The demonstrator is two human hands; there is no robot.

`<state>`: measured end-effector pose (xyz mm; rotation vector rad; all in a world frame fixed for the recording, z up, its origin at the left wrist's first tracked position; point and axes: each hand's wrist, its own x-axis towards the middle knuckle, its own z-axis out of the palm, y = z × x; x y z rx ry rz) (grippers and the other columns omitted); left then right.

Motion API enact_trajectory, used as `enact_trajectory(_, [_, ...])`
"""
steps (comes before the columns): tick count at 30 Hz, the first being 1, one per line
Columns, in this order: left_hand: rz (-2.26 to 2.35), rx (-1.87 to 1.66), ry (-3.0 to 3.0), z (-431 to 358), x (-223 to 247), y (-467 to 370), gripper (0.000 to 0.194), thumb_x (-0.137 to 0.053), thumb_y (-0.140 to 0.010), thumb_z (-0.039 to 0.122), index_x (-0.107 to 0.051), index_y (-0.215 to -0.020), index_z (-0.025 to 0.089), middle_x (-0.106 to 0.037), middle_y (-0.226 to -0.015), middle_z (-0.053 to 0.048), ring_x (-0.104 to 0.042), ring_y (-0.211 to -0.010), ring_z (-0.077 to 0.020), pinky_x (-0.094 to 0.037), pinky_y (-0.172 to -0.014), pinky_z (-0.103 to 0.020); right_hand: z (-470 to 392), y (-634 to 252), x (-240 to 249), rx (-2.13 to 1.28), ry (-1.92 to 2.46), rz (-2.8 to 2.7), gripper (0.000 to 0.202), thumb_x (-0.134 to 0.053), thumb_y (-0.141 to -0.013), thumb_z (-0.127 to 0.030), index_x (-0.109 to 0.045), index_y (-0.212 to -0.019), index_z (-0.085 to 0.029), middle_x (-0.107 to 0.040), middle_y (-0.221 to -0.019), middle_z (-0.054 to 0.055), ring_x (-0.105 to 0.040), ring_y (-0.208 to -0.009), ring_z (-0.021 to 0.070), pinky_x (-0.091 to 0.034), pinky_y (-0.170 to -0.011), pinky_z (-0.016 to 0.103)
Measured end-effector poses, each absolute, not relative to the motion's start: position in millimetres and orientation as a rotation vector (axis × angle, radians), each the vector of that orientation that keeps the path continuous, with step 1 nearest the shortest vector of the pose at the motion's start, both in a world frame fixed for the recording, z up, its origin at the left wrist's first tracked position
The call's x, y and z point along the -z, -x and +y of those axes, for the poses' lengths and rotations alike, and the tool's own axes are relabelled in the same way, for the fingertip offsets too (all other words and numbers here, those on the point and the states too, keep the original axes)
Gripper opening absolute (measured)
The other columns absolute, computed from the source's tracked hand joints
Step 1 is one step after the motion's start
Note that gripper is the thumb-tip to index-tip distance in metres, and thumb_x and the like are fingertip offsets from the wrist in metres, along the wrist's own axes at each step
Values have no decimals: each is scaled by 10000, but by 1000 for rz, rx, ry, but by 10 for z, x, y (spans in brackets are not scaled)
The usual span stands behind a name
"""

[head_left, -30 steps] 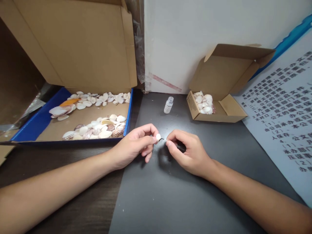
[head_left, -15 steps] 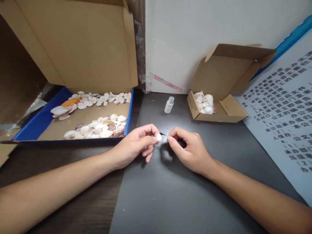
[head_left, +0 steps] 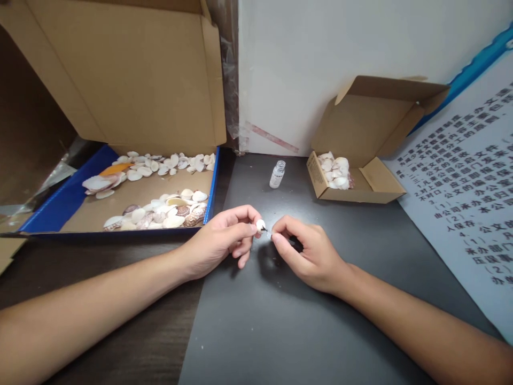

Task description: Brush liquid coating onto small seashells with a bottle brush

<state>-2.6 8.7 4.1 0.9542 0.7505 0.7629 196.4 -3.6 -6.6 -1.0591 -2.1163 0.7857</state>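
Note:
My left hand (head_left: 234, 235) pinches a small white shell (head_left: 260, 224) between thumb and forefinger, the other fingers curled below. My right hand (head_left: 308, 248) is closed in a pinch on a thin, clear-stemmed brush (head_left: 267, 231); its dark tip reaches the shell's face and seems to touch it. Whatever lies inside my right palm is mostly hidden. Beyond both hands a small clear bottle (head_left: 277, 175) with a white label stands upright, its threaded neck uncapped.
At left a blue-sided cardboard box (head_left: 211, 187) lies open, with shells (head_left: 176, 208) in front and back groups. A smaller brown box (head_left: 360, 195) at right holds white shells (head_left: 335, 170). A printed sheet (head_left: 473, 214) leans at far right. A dark grey mat (head_left: 248, 331) covers the table.
My right hand has shifted slightly left and down, and the brush's dark tip now points at the shell. The shell has tilted a little in my left fingers.

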Motion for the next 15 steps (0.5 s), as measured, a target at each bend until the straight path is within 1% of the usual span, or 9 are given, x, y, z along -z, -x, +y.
enact_trajectory(2, [747,-766,-944,84,-49,21,101,-649,-829,228,-574,-842,162,-535,-692,52,-386,-440,-33,-485,-419,-190,-33,-1966,70,-796,1061,-2114,121,-485,-930,-214,-501,-810,-208,-475,-601,-60,-412,-523,92,-346,-535,215])
enact_trajectory(7, [743,-767,-949,77,-71,17,155,-692,-822,257,-570,-831,162,-448,-578,88,-359,-429,-38,-477,-411,-178,-38,-1977,67,-802,1064,-2115,115,-484,-932,-219,-508,-820,-205,-484,-614,-56,-421,-537,94,-352,-544,215])
enact_trajectory(12, [755,-769,-962,81,-81,23,203,-728,-804,288,-569,-831,165,-443,-556,94,-361,-424,-39,-473,-407,-177,-40,-1969,67,-805,1070,-2117,120,-477,-935,-224,-507,-821,-207,-488,-618,-53,-427,-539,96,-355,-545,217])
enact_trajectory(15, [759,-766,-952,83,-84,26,193,-719,-813,281,-564,-831,167,-440,-542,99,-353,-407,-35,-471,-405,-176,-32,-1961,70,-782,1107,-2125,125,-481,-935,-229,-507,-815,-208,-485,-604,-57,-424,-531,96,-349,-543,221])
